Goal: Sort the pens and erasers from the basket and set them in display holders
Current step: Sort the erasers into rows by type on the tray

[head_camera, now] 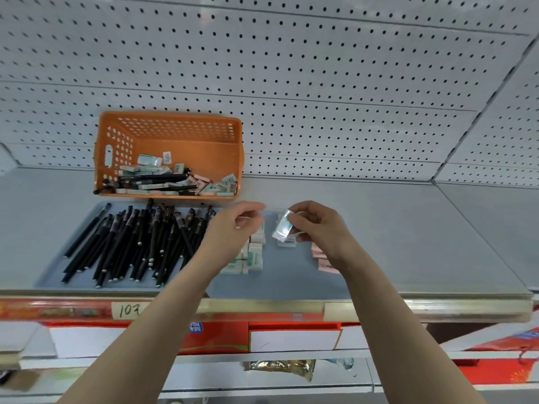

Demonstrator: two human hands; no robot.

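Plainly, wrapped eraser [283, 228] in pinch of right hand [316, 225]; left hand [233, 233], hold unclear, eraser stacks [256, 256] half-hidden behind.

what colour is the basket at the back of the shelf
Orange: the basket has orange plastic walls perforated with small holes. The head view, the only one, shows it clearly.

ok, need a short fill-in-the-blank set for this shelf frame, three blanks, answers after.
1. The basket at the back of the shelf is ____ in colour.
2. The black pens are piled on the ____ side of the tray.
3. The right hand pinches one small wrapped ____.

Missing words: orange; left; eraser
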